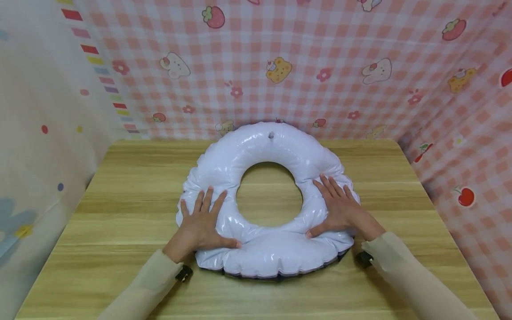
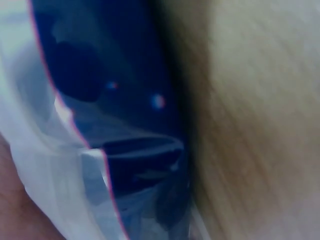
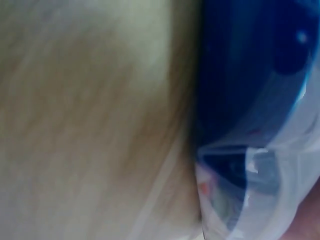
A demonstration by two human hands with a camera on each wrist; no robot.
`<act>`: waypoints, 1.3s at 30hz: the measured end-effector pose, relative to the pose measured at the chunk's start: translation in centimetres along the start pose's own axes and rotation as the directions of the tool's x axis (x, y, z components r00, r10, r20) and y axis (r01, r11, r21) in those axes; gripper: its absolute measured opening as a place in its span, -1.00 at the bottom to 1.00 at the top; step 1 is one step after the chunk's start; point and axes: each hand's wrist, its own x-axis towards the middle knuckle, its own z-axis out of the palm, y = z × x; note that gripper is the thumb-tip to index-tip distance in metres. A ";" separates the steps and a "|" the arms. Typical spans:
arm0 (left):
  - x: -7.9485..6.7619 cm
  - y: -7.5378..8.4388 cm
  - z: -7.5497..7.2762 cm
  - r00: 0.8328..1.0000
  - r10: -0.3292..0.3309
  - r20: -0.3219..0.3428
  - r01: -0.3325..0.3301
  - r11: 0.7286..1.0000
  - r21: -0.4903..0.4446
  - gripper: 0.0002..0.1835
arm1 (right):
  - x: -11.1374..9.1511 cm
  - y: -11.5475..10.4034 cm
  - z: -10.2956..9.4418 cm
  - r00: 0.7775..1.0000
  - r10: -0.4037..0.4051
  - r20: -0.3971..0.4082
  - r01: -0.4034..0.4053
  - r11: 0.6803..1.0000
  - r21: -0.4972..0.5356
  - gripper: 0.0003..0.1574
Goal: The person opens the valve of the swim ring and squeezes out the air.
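Observation:
An inflated swim ring (image 1: 276, 253), glossy white on top, lies flat on the wooden table. Near the far side of its upper face sits a small valve (image 1: 271, 135). My left hand (image 1: 202, 224) rests spread on the ring's left part, thumb toward the near side. On the right part, my right hand (image 1: 338, 206) presses with its fingers spread, denting the plastic. Dark blue plastic of the ring's underside (image 2: 130, 115) shows close up in the left wrist view, with a thin pink seam line. In the right wrist view the same blue side (image 3: 245, 75) meets the clear-white edge.
The wooden table (image 1: 120, 213) reaches back to a pink checked cloth (image 1: 240, 58) with strawberries and bears. A pale cloth (image 1: 44, 164) hangs at the left, another checked cloth at the right. Small black wrist cameras (image 1: 184, 273) sit under both sleeves.

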 end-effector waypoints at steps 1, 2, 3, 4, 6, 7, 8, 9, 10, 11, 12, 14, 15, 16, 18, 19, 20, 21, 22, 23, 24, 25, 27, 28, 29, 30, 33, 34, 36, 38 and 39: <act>0.0 0.0 0.0 1.000 0.002 0.001 -0.002 1.000 -0.001 0.59 | 0.0 0.0 0.0 1.000 0.001 0.004 -0.001 1.000 0.002 1.00; 0.0 0.0 -0.1 1.000 0.001 0.005 -0.001 1.000 0.000 0.59 | 0.0 -0.1 0.0 1.000 0.002 0.009 -0.002 1.000 0.006 1.00; 0.0 0.0 0.0 1.000 0.001 0.007 -0.001 1.000 -0.003 0.59 | 0.0 -0.1 -0.1 1.000 0.004 0.014 -0.004 1.000 0.006 0.99; 0.1 -0.1 0.0 1.000 0.001 0.010 -0.001 1.000 -0.006 0.59 | 0.0 -0.2 -0.1 1.000 0.004 0.018 -0.005 1.000 0.008 0.99; 0.1 -0.1 0.0 1.000 -0.001 0.016 0.001 1.000 -0.009 0.59 | 0.1 -0.3 -0.1 1.000 0.005 0.025 -0.005 1.000 0.012 0.99; 0.1 -0.1 0.0 1.000 -0.002 0.019 0.002 1.000 -0.010 0.59 | 0.1 -0.3 -0.1 1.000 0.005 0.027 -0.005 1.000 0.014 0.99; 0.1 -0.1 0.0 1.000 -0.004 0.022 0.004 1.000 -0.010 0.59 | 0.1 -0.3 -0.1 1.000 0.005 0.029 -0.005 1.000 0.015 0.98; 0.2 -0.1 0.0 1.000 -0.005 0.024 0.006 1.000 -0.011 0.59 | 0.1 -0.4 -0.1 1.000 0.004 0.031 -0.005 1.000 0.017 0.98; 0.2 -0.1 0.0 1.000 -0.007 0.027 0.007 1.000 -0.008 0.59 | 0.1 -0.4 -0.1 0.999 0.003 0.032 -0.004 1.000 0.019 0.97; 0.2 -0.1 0.0 1.000 -0.009 0.030 0.010 1.000 -0.005 0.59 | 0.2 -0.4 -0.1 0.999 0.003 0.033 -0.004 1.000 0.021 0.97; 0.2 -0.1 0.0 0.999 -0.011 0.031 0.011 1.000 -0.004 0.59 | 0.2 -0.5 -0.1 0.999 0.003 0.034 -0.004 1.000 0.022 0.97; 0.3 -0.2 0.0 0.999 -0.013 0.034 0.013 1.000 0.001 0.59 | 0.2 -0.5 -0.1 0.999 0.003 0.035 -0.004 1.000 0.022 0.97; 0.3 -0.2 0.0 0.999 -0.014 0.035 0.014 1.000 0.002 0.59 | 0.2 -0.5 -0.1 0.999 0.004 0.036 -0.005 1.000 0.022 0.97; 0.3 -0.2 0.0 0.999 -0.015 0.036 0.015 1.000 0.002 0.59 | 0.2 -0.5 -0.1 0.999 0.006 0.037 -0.006 1.000 0.020 0.98; 0.3 -0.2 0.0 0.999 -0.014 0.035 0.014 1.000 -0.001 0.59 | 0.2 -0.6 -0.1 0.999 0.008 0.039 -0.009 1.000 0.015 0.98; 0.3 -0.2 -0.1 0.999 -0.015 0.034 0.015 1.000 -0.002 0.58 | 0.2 -0.6 -0.1 0.999 0.010 0.039 -0.010 1.000 0.013 0.98; 0.3 -0.2 -0.1 0.999 -0.014 0.031 0.014 1.000 -0.004 0.58 | 0.2 -0.6 -0.1 0.999 0.011 0.039 -0.011 1.000 0.012 0.99; 0.3 -0.1 -0.1 1.000 -0.013 0.028 0.014 1.000 -0.007 0.58 | 0.3 -0.6 -0.1 0.999 0.011 0.038 -0.011 1.000 0.013 0.99; 0.3 -0.1 -0.1 1.000 -0.012 0.024 0.012 1.000 -0.009 0.58 | 0.3 -0.6 -0.1 0.999 0.012 0.037 -0.013 1.000 0.011 0.99; 0.3 -0.1 -0.1 1.000 -0.010 0.020 0.010 1.000 -0.009 0.58 | 0.3 -0.7 -0.1 0.999 0.014 0.036 -0.014 1.000 0.010 0.99; 0.3 0.0 -0.2 1.000 -0.009 0.016 0.009 1.000 -0.009 0.58 | 0.3 -0.7 -0.1 0.999 0.014 0.034 -0.015 1.000 0.009 0.99; 0.3 0.0 -0.2 1.000 -0.008 0.011 0.008 1.000 -0.007 0.58 | 0.3 -0.7 -0.1 0.999 0.016 0.033 -0.016 1.000 0.009 0.99; 0.3 0.1 -0.2 1.000 -0.006 0.005 0.006 1.000 -0.003 0.58 | 0.3 -0.7 -0.1 0.999 0.020 0.035 -0.020 1.000 0.003 0.99; 0.3 0.1 -0.2 1.000 -0.006 0.002 0.006 1.000 0.001 0.58 | 0.3 -0.8 -0.1 0.999 0.021 0.034 -0.021 1.000 0.002 0.99; 0.3 0.1 -0.2 1.000 -0.007 0.000 0.007 1.000 0.004 0.57 | 0.3 -0.8 -0.1 0.999 0.023 0.037 -0.023 1.000 -0.001 0.99; 0.2 0.1 -0.1 1.000 -0.007 -0.001 0.007 1.000 0.005 0.57 | 0.3 -0.8 -0.1 0.999 0.023 0.037 -0.023 1.000 0.000 0.99; 0.3 0.1 -0.1 1.000 -0.007 -0.003 0.007 1.000 0.005 0.57 | 0.4 -0.8 0.0 0.999 0.026 0.039 -0.026 1.000 -0.005 0.99; 0.3 0.1 0.0 1.000 -0.007 -0.004 0.007 1.000 0.003 0.57 | 0.4 -0.8 0.0 0.999 0.024 0.038 -0.024 1.000 -0.003 0.99; 0.3 0.1 0.0 1.000 -0.008 -0.005 0.008 1.000 -0.001 0.57 | 0.4 -0.8 0.0 0.999 0.022 0.037 -0.022 1.000 -0.001 0.99; 0.3 0.1 0.0 1.000 -0.009 -0.007 0.009 1.000 -0.002 0.57 | 0.4 -0.8 0.0 0.999 0.026 0.039 -0.025 1.000 -0.009 1.00; 0.3 0.1 0.0 1.000 -0.009 -0.007 0.009 1.000 -0.002 0.57 | 0.5 -0.8 -0.1 0.999 0.026 0.038 -0.025 1.000 -0.011 1.00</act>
